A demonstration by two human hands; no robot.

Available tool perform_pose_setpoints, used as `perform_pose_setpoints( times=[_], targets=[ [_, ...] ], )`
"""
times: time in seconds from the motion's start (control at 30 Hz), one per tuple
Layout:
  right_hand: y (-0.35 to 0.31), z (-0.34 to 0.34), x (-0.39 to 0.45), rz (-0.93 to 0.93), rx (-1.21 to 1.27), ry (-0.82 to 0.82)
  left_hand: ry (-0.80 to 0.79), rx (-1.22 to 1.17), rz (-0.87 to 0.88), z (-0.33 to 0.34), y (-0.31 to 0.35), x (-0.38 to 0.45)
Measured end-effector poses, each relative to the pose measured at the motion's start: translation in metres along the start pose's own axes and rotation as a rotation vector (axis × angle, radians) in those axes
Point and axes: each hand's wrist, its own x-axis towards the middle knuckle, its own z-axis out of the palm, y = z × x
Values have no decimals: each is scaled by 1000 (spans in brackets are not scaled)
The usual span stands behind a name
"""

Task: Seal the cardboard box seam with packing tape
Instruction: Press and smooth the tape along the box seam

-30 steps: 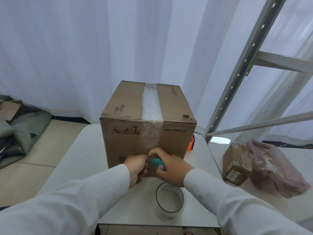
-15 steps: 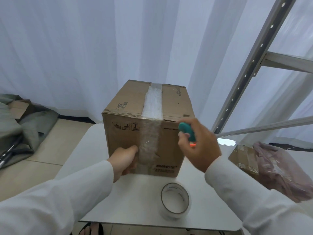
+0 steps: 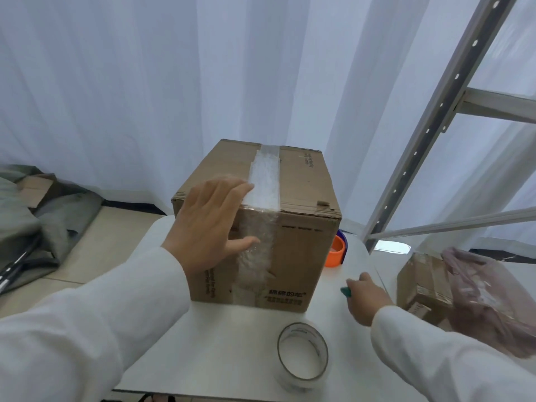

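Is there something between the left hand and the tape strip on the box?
Nothing visible. The left hand is open over the near top edge of the cardboard box, its fingertips already at the tape strip. The right hand is low on the table with a teal cutter.

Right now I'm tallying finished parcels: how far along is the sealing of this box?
Mostly done: a tape strip runs along the top seam of the box and down its front face. In hand: the left hand lies open at the top front edge beside the strip, apparently smoothing it; the right hand holds a teal cutter down at the table. The tape roll lies free. Left: pressing the wrinkled front tape flat.
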Motion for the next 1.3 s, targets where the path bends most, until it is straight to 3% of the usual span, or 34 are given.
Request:
perform_pose_setpoints(
  times=[0.1,0.23,0.27,0.33,0.47,0.53,0.7,0.83,1.07,1.3],
  targets=[
    [2,13,3,15,-83,8,-52,70,43,13,1,-3],
    [1,17,-2,6,-98,-162,-9,106,55,22,5,-9],
    [-1,10,-4,-12,-54,-132,-3,118,51,23,7,-10],
    [-7,-14,-8,-66,121,118,4,134,37,25,11,-13],
    [-24,-75,-31,-280,555,815,-12,168,0,29,19,-16],
    [-40,-90,-47,-442,576,988,-15,181,-15,31,21,-16],
    [-91,-72,-53,-794,155,976,-1,167,-5,31,20,-17],
    [-103,-55,-32,-734,-34,1026,5,157,35,29,14,-15],
    [-107,-44,-24,-701,-91,1117,7,182,65,29,11,-14],
    [-110,-45,-28,-661,-108,1029,-21,208,57,29,11,-13]
  ],
)
